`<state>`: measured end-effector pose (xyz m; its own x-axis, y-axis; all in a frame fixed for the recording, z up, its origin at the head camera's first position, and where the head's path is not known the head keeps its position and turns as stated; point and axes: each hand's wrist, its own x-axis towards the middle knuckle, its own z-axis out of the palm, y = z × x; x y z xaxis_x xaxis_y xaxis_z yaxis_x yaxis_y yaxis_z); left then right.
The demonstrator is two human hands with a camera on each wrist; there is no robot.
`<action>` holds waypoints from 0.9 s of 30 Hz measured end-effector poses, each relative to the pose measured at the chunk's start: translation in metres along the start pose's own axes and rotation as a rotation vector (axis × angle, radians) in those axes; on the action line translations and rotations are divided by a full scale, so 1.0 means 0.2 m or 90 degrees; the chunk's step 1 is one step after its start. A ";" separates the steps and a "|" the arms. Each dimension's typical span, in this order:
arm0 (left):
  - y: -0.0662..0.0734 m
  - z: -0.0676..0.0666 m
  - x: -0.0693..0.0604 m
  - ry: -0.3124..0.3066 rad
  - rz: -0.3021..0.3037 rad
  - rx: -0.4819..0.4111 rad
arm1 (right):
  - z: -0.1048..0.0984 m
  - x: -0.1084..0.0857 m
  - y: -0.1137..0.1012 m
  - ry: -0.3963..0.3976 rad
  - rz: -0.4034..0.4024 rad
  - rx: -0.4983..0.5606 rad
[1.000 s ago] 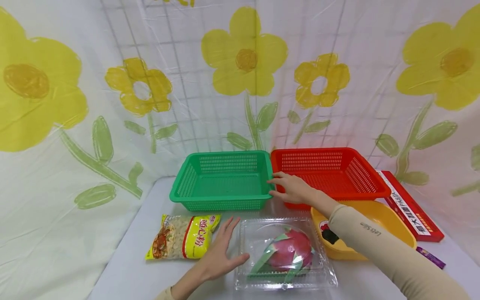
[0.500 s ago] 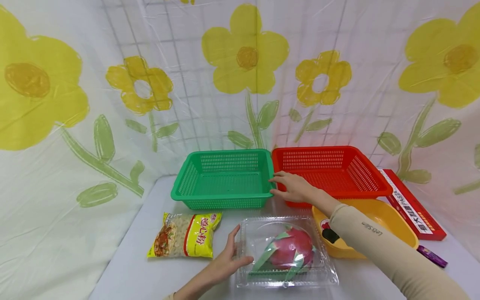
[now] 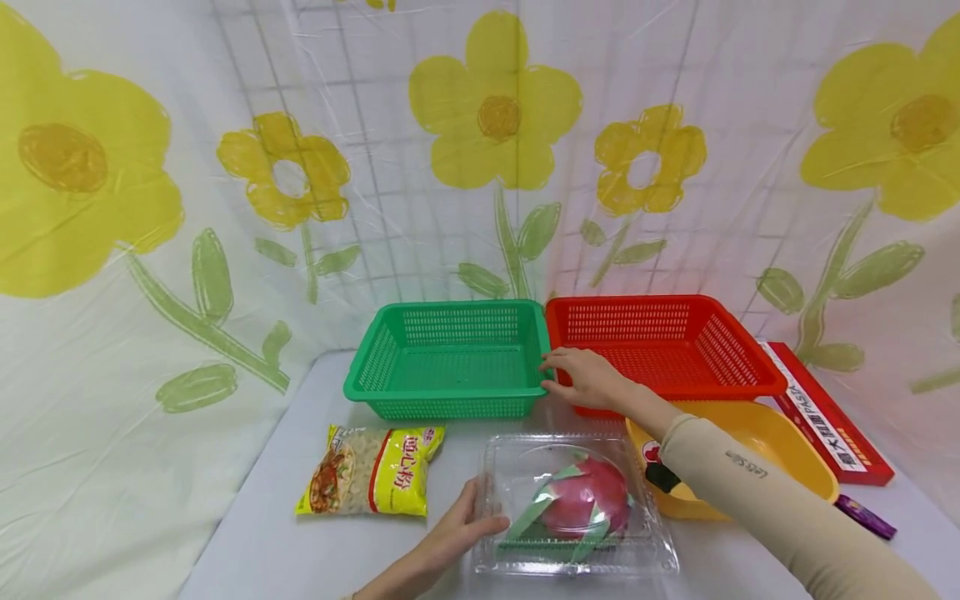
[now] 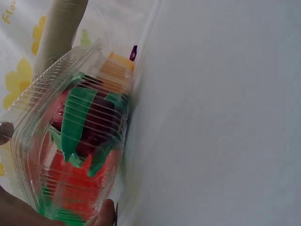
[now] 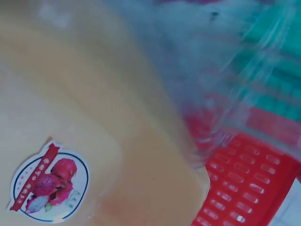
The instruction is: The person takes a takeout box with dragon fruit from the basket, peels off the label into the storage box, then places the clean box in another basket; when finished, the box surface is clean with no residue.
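Observation:
A clear plastic clamshell box (image 3: 517, 467) lies on the table with a red-and-green dragon fruit (image 3: 588, 498) inside it. My left hand (image 3: 453, 533) grips its left side, the thumb over the lid; in the left wrist view a fingertip (image 4: 107, 213) shows low at the box's wall. My right hand (image 3: 583, 377) is beside the right rim of the green basket (image 3: 450, 408), fingers spread and slightly bent. Whether they touch that rim cannot be made out. No part of the right hand shows in the right wrist view.
Beside the green basket stands a red basket (image 3: 675, 392). In front of it, a yellow basin (image 3: 787, 450) bears a dragon fruit sticker (image 5: 49, 183). A red pasta box (image 3: 832, 425) and purple packet (image 3: 864, 517) lie right; a yellow pasta bag (image 3: 371, 471) lies left.
My left hand has moved right, from beside the clamshell box to a grip on its left side. The right hand has stayed at the green basket's rim.

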<state>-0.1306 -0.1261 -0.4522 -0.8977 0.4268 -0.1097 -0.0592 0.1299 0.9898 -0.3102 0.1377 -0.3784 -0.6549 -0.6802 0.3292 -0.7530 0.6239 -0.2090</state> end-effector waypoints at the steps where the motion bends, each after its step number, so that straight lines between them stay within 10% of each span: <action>1: -0.01 0.01 0.00 -0.005 0.007 -0.030 | 0.00 0.00 0.00 0.001 0.002 0.004; 10: -0.05 0.06 -0.01 -0.042 0.050 -0.186 | 0.00 0.01 0.00 -0.007 -0.005 0.008; 19: -0.02 0.08 -0.02 0.079 0.158 0.016 | -0.01 0.01 0.00 -0.018 -0.003 -0.004; 27: -0.02 0.06 -0.04 0.127 0.181 0.158 | -0.01 0.01 -0.01 -0.022 -0.012 -0.013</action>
<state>-0.1182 -0.1184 -0.4563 -0.9312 0.2988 0.2085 0.2881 0.2534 0.9235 -0.3112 0.1363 -0.3745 -0.6422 -0.7049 0.3013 -0.7644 0.6179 -0.1838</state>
